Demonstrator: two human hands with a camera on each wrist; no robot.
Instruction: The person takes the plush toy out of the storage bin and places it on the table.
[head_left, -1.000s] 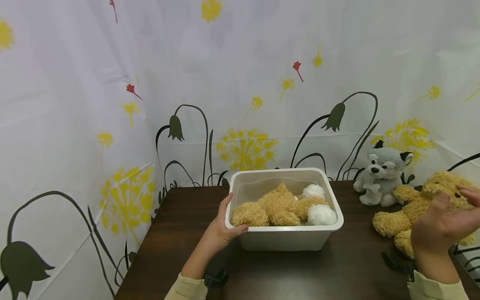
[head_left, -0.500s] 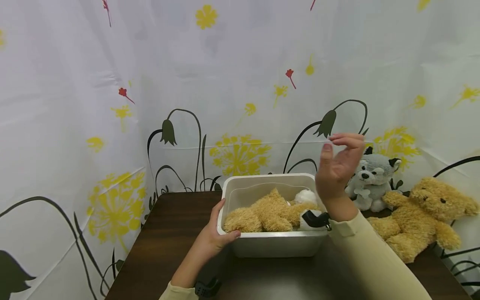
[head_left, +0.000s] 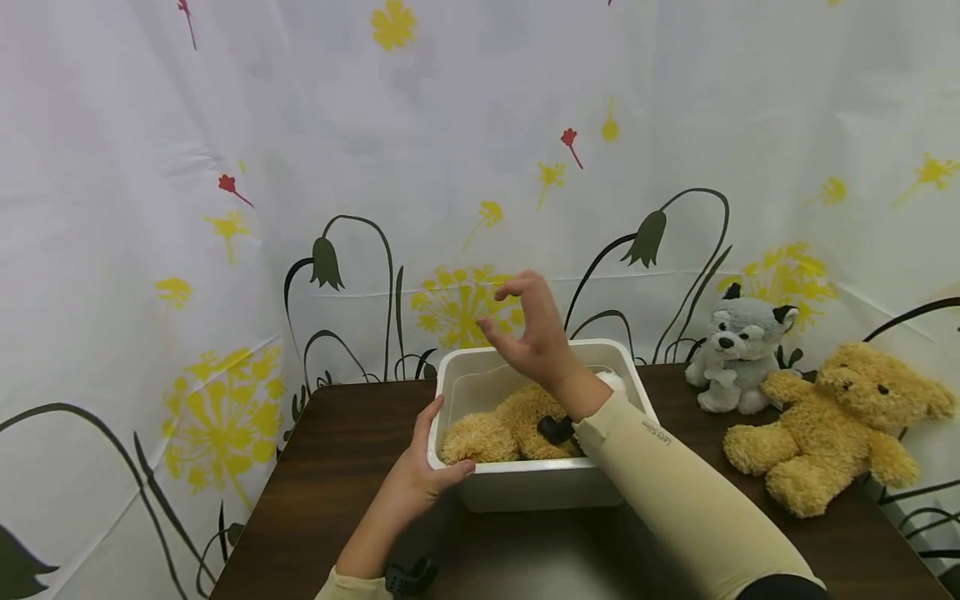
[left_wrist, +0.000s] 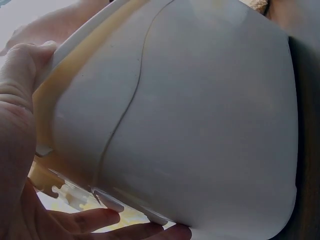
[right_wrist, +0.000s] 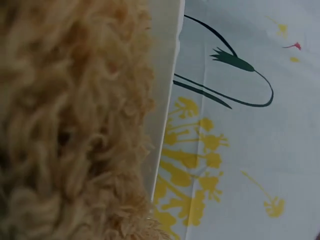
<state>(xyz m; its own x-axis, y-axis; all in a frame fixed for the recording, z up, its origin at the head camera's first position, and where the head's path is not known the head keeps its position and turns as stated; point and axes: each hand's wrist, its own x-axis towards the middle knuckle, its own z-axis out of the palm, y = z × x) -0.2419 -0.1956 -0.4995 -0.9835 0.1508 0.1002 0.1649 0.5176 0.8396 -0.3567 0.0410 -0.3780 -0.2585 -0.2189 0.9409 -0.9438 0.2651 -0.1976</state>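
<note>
A white plastic bin [head_left: 540,492] stands on the dark table. Curly tan plush [head_left: 480,437] lies inside it with a fluffy white part [head_left: 613,382] at the right. My left hand [head_left: 416,479] grips the bin's near left corner, thumb over the front rim; the left wrist view has its fingers along the bin's outer wall [left_wrist: 200,100]. Above the bin, my right hand [head_left: 534,337] is raised with fingers and thumb loosely bent and nothing between them. Its forearm covers part of the plush and the bin's front right. Tan fur [right_wrist: 75,125] fills the right wrist view's left side.
Right of the bin, a tan teddy bear [head_left: 832,425] lies near the table's right edge. A grey and white husky plush [head_left: 742,346] sits behind it. A flower-printed white curtain [head_left: 450,167] hangs behind the dark wooden table [head_left: 337,450].
My right hand has swept left from beside the teddy bear to above the bin, fingers still apart. The left hand keeps its grip on the bin. The head view has shifted slightly.
</note>
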